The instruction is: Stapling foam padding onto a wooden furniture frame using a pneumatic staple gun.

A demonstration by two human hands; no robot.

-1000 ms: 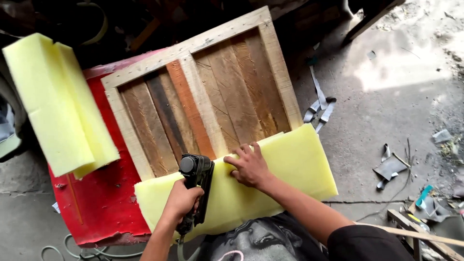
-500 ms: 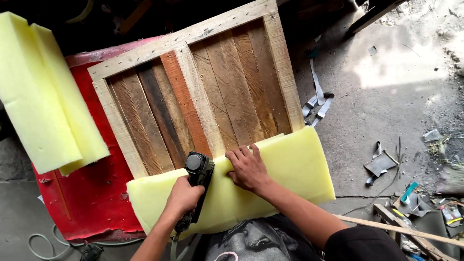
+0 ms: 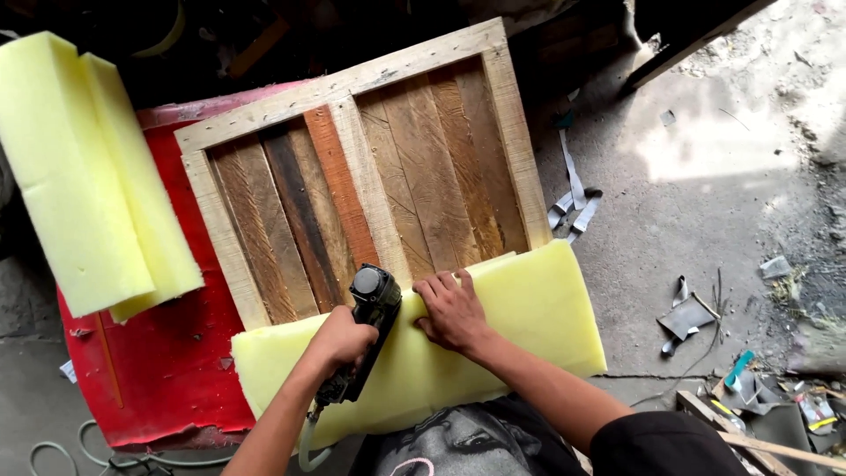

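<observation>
My left hand (image 3: pixel 339 339) grips a black pneumatic staple gun (image 3: pixel 372 304) with a hose trailing from its handle. Its head presses on the top edge of a pale yellow foam sheet (image 3: pixel 538 322). That sheet lies over the near rail of a wooden panel frame (image 3: pixel 370 176) with plank infill. My right hand (image 3: pixel 451 310) lies flat on the foam just right of the gun, fingers spread, holding it against the frame.
The frame rests on a red panel (image 3: pixel 167 379) on the concrete floor. Two thick yellow foam blocks (image 3: pixel 79 176) lie at the left. Grey strap offcuts (image 3: pixel 573 198) and scrap bits (image 3: pixel 687 313) litter the floor at the right. A hose (image 3: pixel 53 449) coils at the bottom left.
The view has shifted a little over the frame. Both hands stay on the foam's top edge, the staple gun in nearly the same spot.
</observation>
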